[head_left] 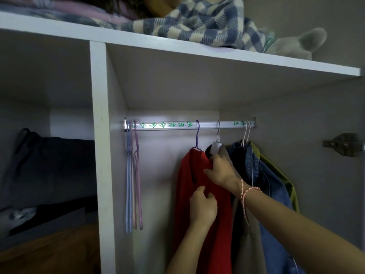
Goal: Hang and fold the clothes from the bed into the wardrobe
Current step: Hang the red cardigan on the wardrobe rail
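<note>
One smooth red garment [185, 194], thin hanger [197, 139]

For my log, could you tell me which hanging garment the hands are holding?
The red garment, the leftmost one, hung on the purple hanger.

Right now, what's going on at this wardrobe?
A person is settling a red garment that hangs from a purple hanger on the rail. The right hand pinches its shoulder near the collar; the left hand grips the fabric lower down. Beside it to the right hang a grey garment and a denim jacket. Empty hangers sit at the rail's left end.
</note>
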A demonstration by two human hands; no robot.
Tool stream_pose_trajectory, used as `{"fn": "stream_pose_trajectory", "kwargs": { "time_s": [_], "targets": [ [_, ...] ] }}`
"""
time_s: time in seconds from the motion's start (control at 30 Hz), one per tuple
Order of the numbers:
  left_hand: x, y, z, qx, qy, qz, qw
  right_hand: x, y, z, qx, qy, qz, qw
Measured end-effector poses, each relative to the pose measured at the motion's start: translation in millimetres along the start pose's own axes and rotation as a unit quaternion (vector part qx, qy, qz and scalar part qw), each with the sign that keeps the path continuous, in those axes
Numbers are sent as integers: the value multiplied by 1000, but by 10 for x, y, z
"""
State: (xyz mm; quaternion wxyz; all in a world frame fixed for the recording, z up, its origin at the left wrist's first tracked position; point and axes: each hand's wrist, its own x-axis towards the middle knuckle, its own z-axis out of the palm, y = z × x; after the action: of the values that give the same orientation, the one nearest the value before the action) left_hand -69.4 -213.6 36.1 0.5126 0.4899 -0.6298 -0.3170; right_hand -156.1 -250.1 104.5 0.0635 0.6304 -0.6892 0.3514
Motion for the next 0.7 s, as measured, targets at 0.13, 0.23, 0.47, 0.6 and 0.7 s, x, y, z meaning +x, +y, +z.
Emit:
{"fn": "stream_pose_trajectory", "kwargs": {
  "time_s": [0.13,0.23,0.47,0.6,0.7],
  "targets": [
    [-372,128,-206,-137,326,114,928,-320,-475,29,105,101,-149,978],
    [-541,141,-381,-133,419,220,871,-447,-952,213,233,-179,-115,949],
    [-709,-83,-732,-51,389,155,907,-557,-1373,604,358,-241,32,901],
    [-755,-130,-840,-28,358,122,925,-529,-1404,669,335,-151,65,928],
    [-814,-116,-842,-6,351,143,926,-528,-1367,644,360,-78,90,925]
  ]
}}
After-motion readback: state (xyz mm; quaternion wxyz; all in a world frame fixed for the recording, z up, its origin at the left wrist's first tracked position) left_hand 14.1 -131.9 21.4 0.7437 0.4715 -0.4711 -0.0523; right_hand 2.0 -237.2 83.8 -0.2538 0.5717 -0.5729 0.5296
